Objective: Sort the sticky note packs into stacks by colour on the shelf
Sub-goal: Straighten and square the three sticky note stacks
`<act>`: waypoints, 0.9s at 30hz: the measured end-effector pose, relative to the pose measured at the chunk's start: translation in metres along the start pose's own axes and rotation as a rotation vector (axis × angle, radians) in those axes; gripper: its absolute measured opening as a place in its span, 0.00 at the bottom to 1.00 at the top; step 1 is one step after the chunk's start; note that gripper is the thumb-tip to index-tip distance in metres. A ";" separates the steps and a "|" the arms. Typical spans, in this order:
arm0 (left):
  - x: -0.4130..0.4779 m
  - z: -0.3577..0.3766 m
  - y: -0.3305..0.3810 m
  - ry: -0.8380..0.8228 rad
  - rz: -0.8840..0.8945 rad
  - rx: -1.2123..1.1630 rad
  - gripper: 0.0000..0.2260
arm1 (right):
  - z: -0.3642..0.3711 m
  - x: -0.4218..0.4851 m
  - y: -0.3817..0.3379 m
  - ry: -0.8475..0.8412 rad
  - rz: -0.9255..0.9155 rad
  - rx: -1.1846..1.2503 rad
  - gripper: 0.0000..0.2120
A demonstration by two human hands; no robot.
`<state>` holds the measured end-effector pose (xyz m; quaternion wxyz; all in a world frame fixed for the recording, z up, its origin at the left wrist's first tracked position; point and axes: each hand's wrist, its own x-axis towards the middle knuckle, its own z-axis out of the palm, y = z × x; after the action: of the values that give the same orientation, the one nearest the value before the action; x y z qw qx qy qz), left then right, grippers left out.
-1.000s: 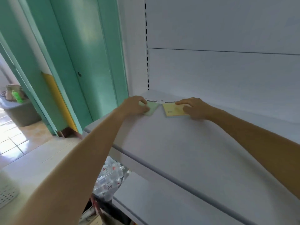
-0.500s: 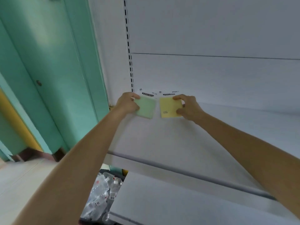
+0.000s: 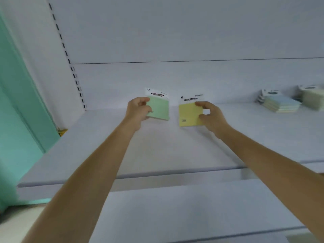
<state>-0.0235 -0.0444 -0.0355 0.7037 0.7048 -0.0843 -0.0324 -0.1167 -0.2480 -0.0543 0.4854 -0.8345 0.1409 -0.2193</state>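
Head view: green pack (image 3: pixel 158 109), yellow pack (image 3: pixel 189 114)

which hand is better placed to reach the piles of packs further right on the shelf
The right, likely. The right hand, holding the yellow pack, is on the side nearer the piles; the left hand with the green pack would have to cross it.

The white shelf (image 3: pixel 157 151) runs rightward from the slotted upright (image 3: pixel 76 81) at its back left corner. Far from the upright, towards the back, a blue-topped stack (image 3: pixel 280 103) of sticky note packs lies on it. Farther still from the upright sits a paler stack (image 3: pixel 313 98), blurred and cut by the frame edge. Nearer the upright, a green pack (image 3: pixel 160 109) and a yellow pack (image 3: pixel 188 114) are held tilted; whether their lower edges touch the shelf cannot be told.
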 end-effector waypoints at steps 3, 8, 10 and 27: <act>-0.006 0.058 0.007 -0.094 0.028 -0.002 0.18 | -0.056 -0.007 0.021 0.116 0.031 0.013 0.26; -0.024 0.163 0.012 -0.214 0.063 0.002 0.19 | -0.149 -0.015 0.060 0.246 0.050 0.041 0.25; -0.033 0.206 0.012 -0.241 0.076 0.000 0.19 | -0.186 -0.019 0.078 0.272 0.062 0.039 0.26; -0.048 0.484 0.025 -0.289 0.189 0.006 0.20 | -0.418 0.004 0.208 0.407 0.148 0.044 0.25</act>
<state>-0.1520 -0.5136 -0.0173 0.6820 0.6838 -0.2508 -0.0667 -0.3279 -0.6647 -0.0542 0.4799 -0.7495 0.2921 -0.3503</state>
